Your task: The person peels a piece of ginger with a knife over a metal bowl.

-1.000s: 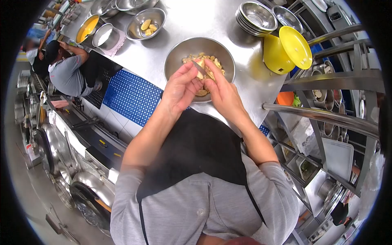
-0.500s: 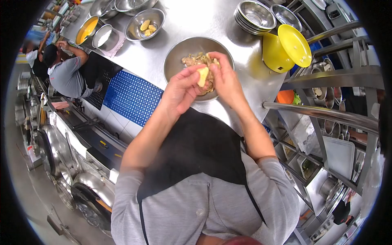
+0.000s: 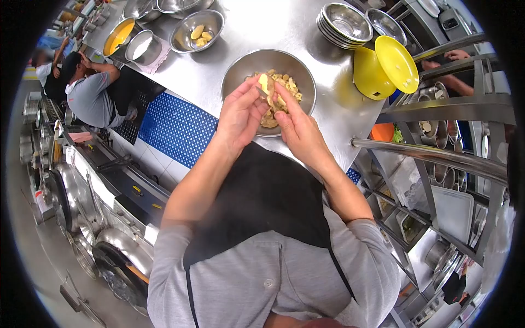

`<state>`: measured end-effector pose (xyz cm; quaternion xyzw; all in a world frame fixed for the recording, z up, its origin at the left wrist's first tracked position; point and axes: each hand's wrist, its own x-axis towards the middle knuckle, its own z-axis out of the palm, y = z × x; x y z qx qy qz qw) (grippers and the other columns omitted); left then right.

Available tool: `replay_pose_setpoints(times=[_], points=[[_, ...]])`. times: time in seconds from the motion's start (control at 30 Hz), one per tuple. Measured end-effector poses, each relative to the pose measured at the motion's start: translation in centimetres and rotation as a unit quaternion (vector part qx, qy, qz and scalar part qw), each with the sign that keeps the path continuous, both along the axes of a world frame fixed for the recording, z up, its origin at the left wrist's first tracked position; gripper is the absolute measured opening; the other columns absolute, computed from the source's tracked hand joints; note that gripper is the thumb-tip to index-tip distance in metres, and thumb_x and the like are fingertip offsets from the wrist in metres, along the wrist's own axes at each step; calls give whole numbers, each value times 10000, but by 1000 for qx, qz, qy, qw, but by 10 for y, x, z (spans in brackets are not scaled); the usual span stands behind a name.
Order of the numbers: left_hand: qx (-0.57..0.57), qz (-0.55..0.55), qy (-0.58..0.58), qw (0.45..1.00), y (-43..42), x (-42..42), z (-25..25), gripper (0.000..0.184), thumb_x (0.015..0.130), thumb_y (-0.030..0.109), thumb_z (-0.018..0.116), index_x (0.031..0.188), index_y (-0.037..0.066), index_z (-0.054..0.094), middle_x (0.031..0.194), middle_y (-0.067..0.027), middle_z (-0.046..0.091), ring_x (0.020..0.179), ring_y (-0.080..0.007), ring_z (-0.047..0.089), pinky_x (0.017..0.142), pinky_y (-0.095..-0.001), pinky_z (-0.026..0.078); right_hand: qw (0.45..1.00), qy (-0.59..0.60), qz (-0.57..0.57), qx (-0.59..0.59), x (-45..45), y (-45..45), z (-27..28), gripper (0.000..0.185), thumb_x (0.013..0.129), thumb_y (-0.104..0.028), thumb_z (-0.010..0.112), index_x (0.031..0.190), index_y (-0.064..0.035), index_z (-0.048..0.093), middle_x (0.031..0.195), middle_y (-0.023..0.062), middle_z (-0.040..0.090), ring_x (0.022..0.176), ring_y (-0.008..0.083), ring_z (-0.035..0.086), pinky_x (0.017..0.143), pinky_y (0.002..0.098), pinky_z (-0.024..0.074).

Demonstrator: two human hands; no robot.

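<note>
A yellow-fleshed potato piece [image 3: 264, 83] with brown skin partly loose is held over a large steel bowl [image 3: 232, 77]. My left hand [image 3: 240, 113] is closed on its left side, fingertips and thumb pinching it. My right hand [image 3: 303, 131] has its fingers at the brown skin on the right side; whether they grip a strip of it is hard to make out. Brown and yellowish pieces [image 3: 289, 83] lie in the bowl beneath, partly hidden by my hands. Farther left, a smaller steel bowl [image 3: 179, 39] holds several peeled yellow pieces [image 3: 201, 36].
Stacked steel bowls [image 3: 340, 34] and a yellow container with its lid [image 3: 395, 64] stand at the right. Pots of orange liquid [image 3: 118, 38] and white contents [image 3: 143, 50] sit at the left. A metal rail [image 3: 432, 151] runs along my right. Co-workers [image 3: 94, 90] are at the left.
My right hand has come down from the far side of the bowl to the potato's right side. The potato has turned, showing more brown skin. An arm has appeared behind the right-hand rack.
</note>
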<state>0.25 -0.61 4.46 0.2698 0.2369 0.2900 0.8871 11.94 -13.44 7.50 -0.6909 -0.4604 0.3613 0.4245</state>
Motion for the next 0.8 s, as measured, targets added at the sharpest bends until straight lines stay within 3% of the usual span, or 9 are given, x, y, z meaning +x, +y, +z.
replay_pose_setpoints(times=[0.2,0.47,0.6,0.7,0.8], points=[[-5,32,20,999,-4,2,9,360,1021,106,535,1348,-43,517,1241,-137,637,1099,-226,636,996,-377,519,997,-50,-24,51,-2,3,-2,567,1016,-159,497,1548,-140,302,1239,270,638,1087,505,605,910,522,501],[-1,41,20,999,-5,2,12,304,1020,84,541,1300,-35,549,1213,-124,647,1129,-217,619,1023,-396,492,1000,-26,-8,11,-1,4,7,538,1025,-162,477,1539,-141,321,1217,278,642,1085,500,609,916,520,497],[-15,29,18,999,-5,1,10,306,1020,102,548,1295,-34,550,1208,-129,645,1100,-221,630,979,-381,520,996,-60,-11,59,2,9,-4,502,1031,-170,460,1522,-156,356,1227,288,630,1094,513,595,920,514,498],[-17,-15,17,1000,-11,-2,9,329,1020,131,554,1305,-33,544,1219,-136,638,1085,-229,639,970,-364,527,983,-116,-59,129,16,21,-25,473,1042,-191,457,1509,-164,388,1094,251,691,893,422,697,810,453,538],[-17,-42,11,999,-11,-5,8,317,1027,134,539,1295,-36,547,1233,-138,629,1096,-240,637,986,-365,523,994,96,-38,-24,30,18,-7,458,1051,-216,461,1501,-150,406,954,175,697,664,228,649,678,368,526]])
